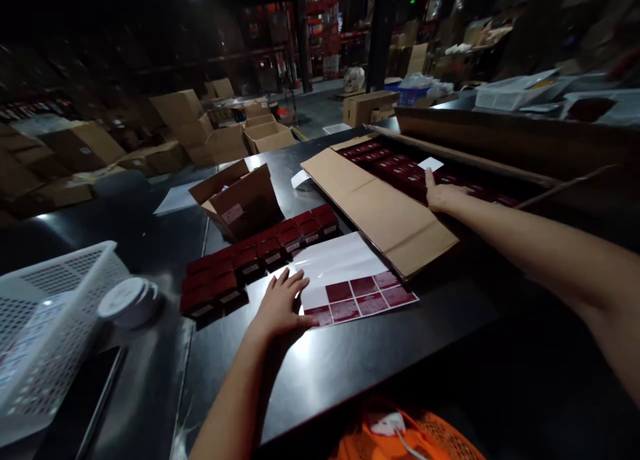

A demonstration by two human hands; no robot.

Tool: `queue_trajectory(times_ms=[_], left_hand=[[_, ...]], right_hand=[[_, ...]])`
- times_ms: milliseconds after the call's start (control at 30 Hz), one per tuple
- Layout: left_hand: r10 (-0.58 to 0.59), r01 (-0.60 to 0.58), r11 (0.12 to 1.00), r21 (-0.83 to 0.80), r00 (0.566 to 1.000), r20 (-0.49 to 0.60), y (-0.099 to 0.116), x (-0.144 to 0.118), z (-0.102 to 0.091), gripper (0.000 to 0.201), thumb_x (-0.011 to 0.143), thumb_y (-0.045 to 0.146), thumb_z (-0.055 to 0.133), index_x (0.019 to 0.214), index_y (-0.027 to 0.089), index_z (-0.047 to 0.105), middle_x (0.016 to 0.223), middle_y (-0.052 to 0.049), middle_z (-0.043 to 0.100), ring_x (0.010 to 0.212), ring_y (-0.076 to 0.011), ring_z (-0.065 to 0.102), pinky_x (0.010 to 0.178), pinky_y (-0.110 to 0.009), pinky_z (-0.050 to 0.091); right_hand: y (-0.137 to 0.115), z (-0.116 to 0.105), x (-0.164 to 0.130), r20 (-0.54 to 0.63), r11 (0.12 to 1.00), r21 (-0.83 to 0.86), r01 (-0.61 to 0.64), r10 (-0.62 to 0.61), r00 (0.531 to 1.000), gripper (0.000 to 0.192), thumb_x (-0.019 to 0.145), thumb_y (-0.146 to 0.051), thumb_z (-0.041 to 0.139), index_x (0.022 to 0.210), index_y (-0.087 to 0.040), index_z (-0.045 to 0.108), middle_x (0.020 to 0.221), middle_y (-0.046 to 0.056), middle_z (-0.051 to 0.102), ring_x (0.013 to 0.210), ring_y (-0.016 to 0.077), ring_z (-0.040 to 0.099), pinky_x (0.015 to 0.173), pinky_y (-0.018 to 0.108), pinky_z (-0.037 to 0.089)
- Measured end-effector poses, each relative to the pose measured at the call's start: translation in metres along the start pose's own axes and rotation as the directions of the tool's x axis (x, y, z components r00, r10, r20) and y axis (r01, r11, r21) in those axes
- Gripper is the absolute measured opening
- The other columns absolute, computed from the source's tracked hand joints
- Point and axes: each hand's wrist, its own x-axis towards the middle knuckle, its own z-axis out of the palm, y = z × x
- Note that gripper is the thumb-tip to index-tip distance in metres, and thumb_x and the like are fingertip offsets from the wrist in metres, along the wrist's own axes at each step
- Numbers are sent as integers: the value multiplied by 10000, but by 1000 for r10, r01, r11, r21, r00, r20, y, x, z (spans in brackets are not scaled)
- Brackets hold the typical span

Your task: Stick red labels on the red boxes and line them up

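Note:
My left hand [283,307] lies open with fingers spread on the left edge of a label sheet [345,257]. Dark red rectangular labels fill the sheet's near part; the far part is bare white. Beside the sheet runs a row of small dark red boxes [260,250]. My right hand [444,197] reaches into a long open carton [377,203] packed with similar red boxes [387,163]. Its extended finger meets the edge of a small white label [431,164] over those boxes. The other fingers, partly hidden, lie apart from that one.
A small open cardboard box [245,203] stands behind the row. To the left are a white plastic basket [100,263], a round white container [127,301] and a dark flat device [83,400]. Something orange [415,437] sits below the table's front edge. Cartons [180,123] are stacked beyond.

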Motion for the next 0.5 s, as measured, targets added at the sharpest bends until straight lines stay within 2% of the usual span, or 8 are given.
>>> queue_trajectory(times_ms=[67,133,200,300,400,433,467,500], left_hand=[[-16,16,1000,-12,1000,-9,0,0,0,933,677,643,765,1467,248,465,1619,-95,330,1537,-384,174,1242,-602,157],[-34,34,999,-28,999,-5,1,1,0,954,666,640,775,1475,257,448,1628,-98,309,1539,-385,165,1245,-604,147],[-47,47,998,-38,999,0,1,0,1,992,647,632,792,1485,247,428,1632,-112,294,1536,-397,168,1244,-610,148],[-67,66,998,-16,998,-22,4,0,2,997,670,600,790,1502,219,394,1626,-140,299,1529,-414,178,1231,-630,168],[-82,83,996,23,996,-37,7,-2,2,989,709,572,776,1517,185,359,1615,-169,314,1524,-418,191,1222,-632,191],[-77,78,996,33,996,-50,8,-2,1,1003,702,574,783,1518,178,354,1612,-179,315,1521,-427,192,1218,-638,194],[-62,64,997,41,996,-66,9,-3,0,1019,691,583,792,1517,178,355,1610,-189,315,1519,-437,189,1214,-648,191],[-44,48,998,47,995,-85,10,-4,-1,1030,681,598,797,1514,181,359,1608,-196,314,1518,-445,183,1212,-658,182]], right_hand=[[-4,-2,-3,-39,998,48,-30,32,999,383,983,-322,638,1336,-194,566,1320,108,588,1188,282,596,1019,546,496],[-9,-11,-6,-85,997,79,-23,29,996,410,947,-297,686,1316,-155,580,1243,152,622,1157,297,615,1006,538,493],[-15,-26,-11,-137,994,102,40,-25,990,627,830,-260,807,1358,-56,539,1152,261,640,1176,394,601,987,594,454],[-27,-49,-23,-222,977,121,177,-147,964,1070,625,-193,930,1493,17,342,1128,359,620,1233,514,527,971,646,405],[-45,-59,-44,-271,927,194,320,-263,926,1282,594,-266,950,1575,-92,144,1137,250,658,1166,422,606,987,556,462],[-54,-57,-53,-244,873,319,369,-301,922,1297,599,-288,947,1579,-132,111,1107,193,679,1103,370,649,966,517,501],[-63,-51,-64,-192,761,516,394,-346,918,1307,590,-284,946,1574,-168,94,1084,149,692,1047,334,674,936,497,537],[-72,-43,-76,-121,597,715,365,-409,905,1303,592,-284,935,1567,-209,74,1087,116,696,1011,305,687,902,484,569]])
